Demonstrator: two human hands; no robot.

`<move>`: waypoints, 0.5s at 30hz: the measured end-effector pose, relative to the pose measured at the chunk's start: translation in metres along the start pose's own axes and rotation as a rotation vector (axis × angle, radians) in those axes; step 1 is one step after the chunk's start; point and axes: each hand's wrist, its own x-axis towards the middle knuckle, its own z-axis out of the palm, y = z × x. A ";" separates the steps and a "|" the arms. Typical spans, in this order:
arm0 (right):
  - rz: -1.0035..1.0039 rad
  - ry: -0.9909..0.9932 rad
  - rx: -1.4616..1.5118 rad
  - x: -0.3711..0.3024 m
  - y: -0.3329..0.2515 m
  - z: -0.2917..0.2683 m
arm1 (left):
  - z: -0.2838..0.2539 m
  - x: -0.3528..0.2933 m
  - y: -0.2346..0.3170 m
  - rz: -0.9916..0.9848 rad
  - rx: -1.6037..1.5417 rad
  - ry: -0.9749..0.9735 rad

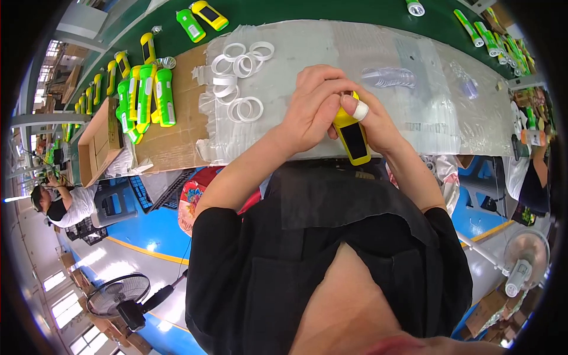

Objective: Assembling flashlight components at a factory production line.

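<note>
1. Blue and grey floor shows behind the person in the head view, with a black fan on the left and a pale one on the right; a co-worker in a white top sits at the left.
2. Clear plastic and cardboard cover much of the green bench.
3. Near the middle of the bench's near edge, a yellow flashlight with a dark panel points its lower end toward the person.
4. Left hand and right hand close together around its upper end, fingers wrapped and overlapping.
5. White rings lie left of the hands, some overlapping.
6. Green and yellow flashlights are piled toward the left end, beside an open cardboard box at the near left corner.
7. More green flashlights lie by the far right corner.
</note>
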 end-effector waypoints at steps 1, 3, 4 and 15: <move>0.005 -0.008 0.054 0.005 0.003 0.006 | -0.003 -0.001 -0.003 -0.006 0.002 0.037; 0.005 0.036 0.054 0.011 0.011 0.010 | -0.003 -0.002 -0.008 0.023 0.050 0.072; -0.005 0.092 0.053 0.015 0.015 0.012 | -0.005 -0.001 -0.011 0.062 0.090 0.094; -0.351 0.077 -0.104 0.073 0.000 -0.018 | -0.108 -0.039 0.011 -0.252 0.904 -0.192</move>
